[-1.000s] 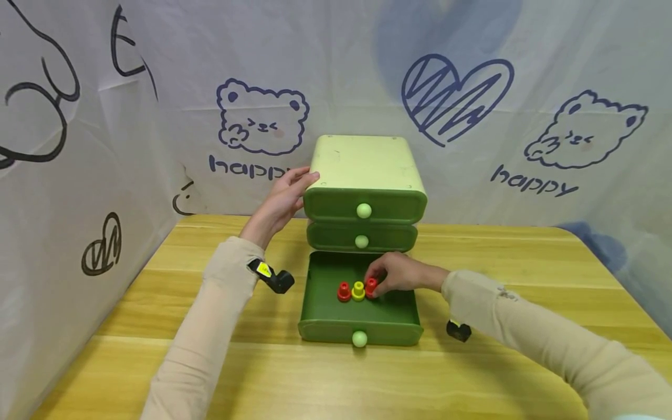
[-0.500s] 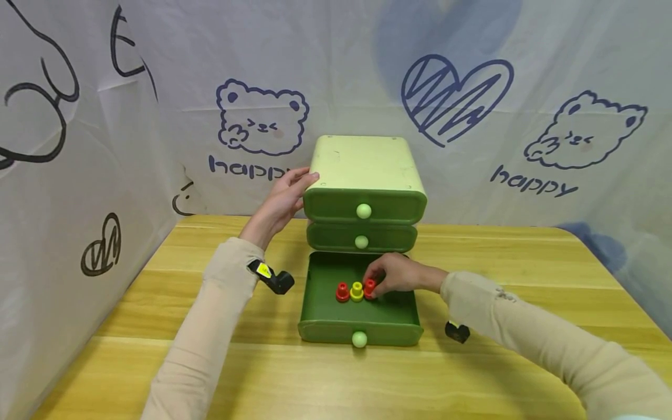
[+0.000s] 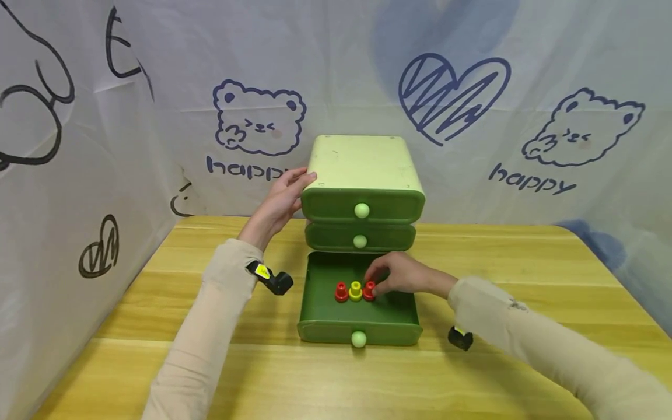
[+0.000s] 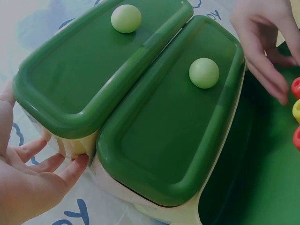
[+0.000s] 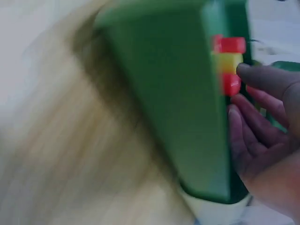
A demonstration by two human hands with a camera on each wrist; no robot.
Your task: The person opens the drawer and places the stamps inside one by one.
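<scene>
A mini drawer cabinet [image 3: 363, 160] with a pale yellow-green top has its bottom drawer [image 3: 336, 318] pulled out. Inside, two red stepped pegs with wide round bases, a left one [image 3: 342, 293] and a right one [image 3: 370, 291], stand in a row with a yellow peg [image 3: 356, 291] between them. My right hand [image 3: 401, 274] hovers at the right red peg, thumb and fingers spread apart around it; the left wrist view shows its fingertips [image 4: 282, 97] away from the pegs. My left hand [image 3: 283, 198] rests against the cabinet's left side, fingers extended and thumb on the top edge.
Above the pulled-out drawer, the top drawer [image 3: 331, 205] and middle drawer [image 3: 331, 236] are closed, each with a round knob. The cabinet stands on a wooden table [image 3: 472, 379], before a white cloth backdrop [image 3: 357, 70] with drawn bears and hearts.
The row of pegs has slid slightly left in the drawer. My right hand's fingers have loosened from the right red peg and drawn back a little to the right. My left hand stays put.
</scene>
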